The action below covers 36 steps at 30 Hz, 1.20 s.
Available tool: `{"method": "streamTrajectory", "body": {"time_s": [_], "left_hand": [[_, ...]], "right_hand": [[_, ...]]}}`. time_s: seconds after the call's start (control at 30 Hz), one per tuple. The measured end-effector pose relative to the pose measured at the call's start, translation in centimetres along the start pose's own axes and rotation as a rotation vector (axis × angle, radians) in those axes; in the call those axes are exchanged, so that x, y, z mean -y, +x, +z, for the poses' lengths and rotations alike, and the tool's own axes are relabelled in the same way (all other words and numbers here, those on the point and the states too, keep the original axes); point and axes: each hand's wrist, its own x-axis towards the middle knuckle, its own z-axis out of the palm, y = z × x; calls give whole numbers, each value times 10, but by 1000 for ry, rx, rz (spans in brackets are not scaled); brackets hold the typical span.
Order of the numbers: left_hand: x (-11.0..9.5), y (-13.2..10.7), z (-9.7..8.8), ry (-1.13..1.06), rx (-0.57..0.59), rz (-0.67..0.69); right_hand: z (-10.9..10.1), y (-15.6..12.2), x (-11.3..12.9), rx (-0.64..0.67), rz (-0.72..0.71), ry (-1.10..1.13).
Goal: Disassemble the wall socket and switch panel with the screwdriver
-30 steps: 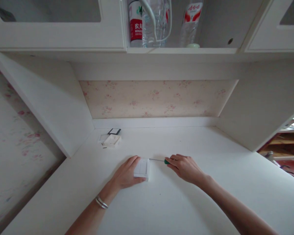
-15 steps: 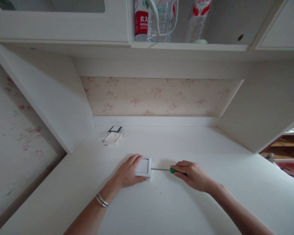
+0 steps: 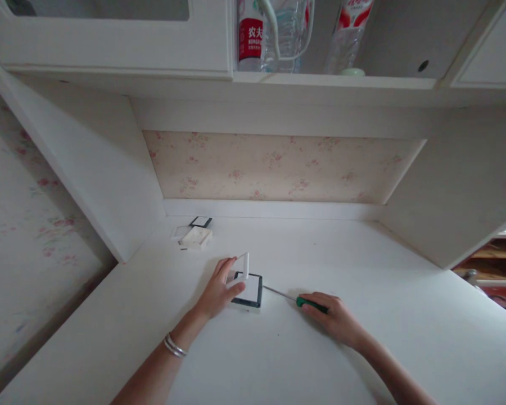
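Observation:
My left hand (image 3: 219,292) grips a white square frame (image 3: 245,266), thumb at its near side and fingers at the far side. The frame is tilted up on its left-hand side, above a switch-like square unit (image 3: 253,291) with a dark border and white middle, which lies on the desk. In my right hand (image 3: 326,315) is a screwdriver (image 3: 312,304) with a green and black handle. Its thin metal shaft points left, and the tip is close to the right edge of the dark-bordered unit. Whether the tip touches it I cannot tell.
Toward the back left lie a white square box (image 3: 197,237), a dark-framed panel (image 3: 200,221) and small dark bits. The white desk (image 3: 320,371) has side panels left and right. Overhead, a cabinet shelf (image 3: 333,81) holds plastic bottles (image 3: 251,36) and a white cable.
The white frame has come off the unit and tilted up in my left hand, uncovering the dark border. My right hand and the screwdriver's handle have moved slightly nearer to me.

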Motion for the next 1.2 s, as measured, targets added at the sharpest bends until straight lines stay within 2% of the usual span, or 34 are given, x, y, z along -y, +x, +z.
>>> {"method": "streamTrajectory", "body": {"time_s": [0.17, 0.23, 0.33, 0.43, 0.57, 0.7, 0.83, 1.03, 1.2], "left_hand": [[15, 10, -22, 143, -185, -98], [24, 12, -34, 254, -216, -111], [38, 11, -47, 424, -153, -79], [50, 15, -49, 539, -37, -25], [60, 38, -36, 604, 58, -7], [70, 72, -21, 601, 160, -71], [87, 101, -20, 587, 156, -121], [113, 126, -40, 589, 153, -173], [112, 130, -47, 581, 118, -186]], "right_hand": [[10, 13, -11, -175, 219, 112], [13, 18, -13, -219, 299, 182], [15, 20, -12, -271, 338, 268], [15, 20, -8, -284, 353, 305], [17, 19, -8, -268, 363, 294], [19, 17, -12, -274, 344, 296], [20, 16, -14, -275, 344, 313], [18, 14, -13, -266, 321, 307], [13, 11, -9, -233, 233, 240]]}}
